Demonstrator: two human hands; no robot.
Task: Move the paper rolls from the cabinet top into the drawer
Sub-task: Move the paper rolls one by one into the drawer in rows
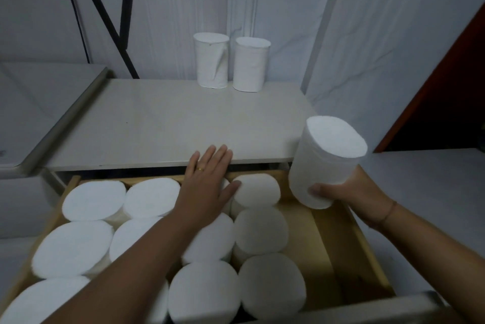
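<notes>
- Found packed on end across the left and middle of the drawer [325,250]: stored rolls [94,199]; bare wood only along its right side.
- Spread the left hand [207,187] flat over the back row, fingers [217,158] straight, gripping nothing.
- Stood side by side at the back of the cabinet top [170,124], not yet moved: creased roll [211,61], smooth roll [252,64].
- Gripped the held roll [322,166] low on its side in the right hand [349,192], fingers clamped round it, above the bare strip.
- Looked light and soft; best grasped gently round the side.

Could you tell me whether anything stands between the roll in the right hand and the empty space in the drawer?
Nothing visible does. The right hand grips the roll above the bare right strip of the drawer; the left hand lies flat on the packed rolls, clear of that strip.
</notes>
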